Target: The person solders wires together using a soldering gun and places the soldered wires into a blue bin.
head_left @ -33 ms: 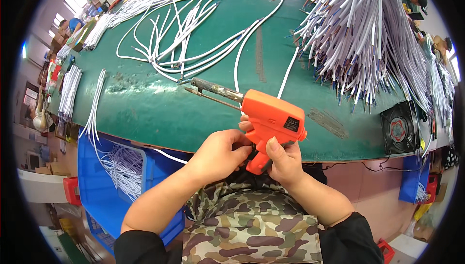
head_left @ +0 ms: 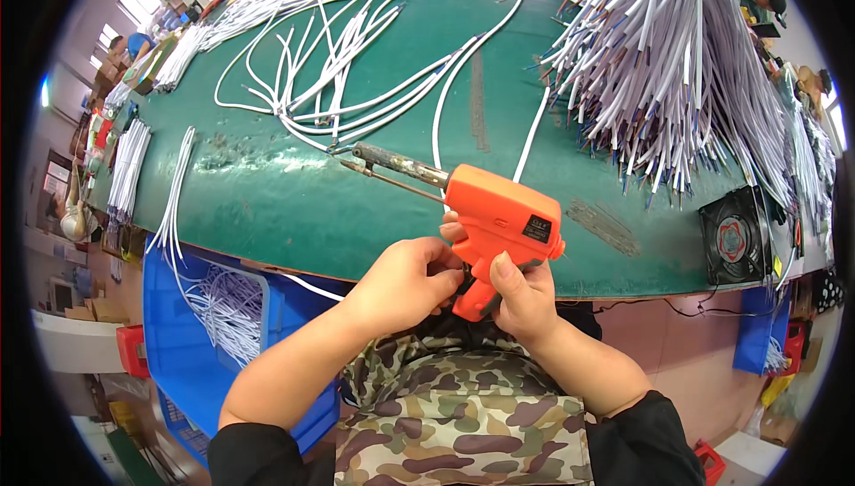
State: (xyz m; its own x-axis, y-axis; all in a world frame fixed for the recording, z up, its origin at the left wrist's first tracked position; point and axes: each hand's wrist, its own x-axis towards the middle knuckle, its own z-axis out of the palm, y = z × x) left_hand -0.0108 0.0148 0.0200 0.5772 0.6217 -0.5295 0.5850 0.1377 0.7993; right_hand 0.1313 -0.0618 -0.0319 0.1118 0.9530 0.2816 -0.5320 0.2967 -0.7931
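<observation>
My right hand (head_left: 524,301) grips an orange soldering gun (head_left: 500,205) by its handle, thumb along the back. The gun's metal barrel (head_left: 401,163) points left over the table, with a thin feed tube (head_left: 396,185) below it. Close against the front of the handle, my left hand (head_left: 405,281) is closed with thumb and finger together. A dark bit shows at those fingertips, but what they hold is hidden. Beyond the gun's tip, several white cables (head_left: 334,103) lie spread out, and two more run down behind the gun.
A thick heap of white cables (head_left: 659,67) hangs over the green table (head_left: 294,210) at the right, near a small black fan (head_left: 735,236). Below the left edge stands a blue bin (head_left: 165,326) holding cables. Other people (head_left: 135,45) are in the background.
</observation>
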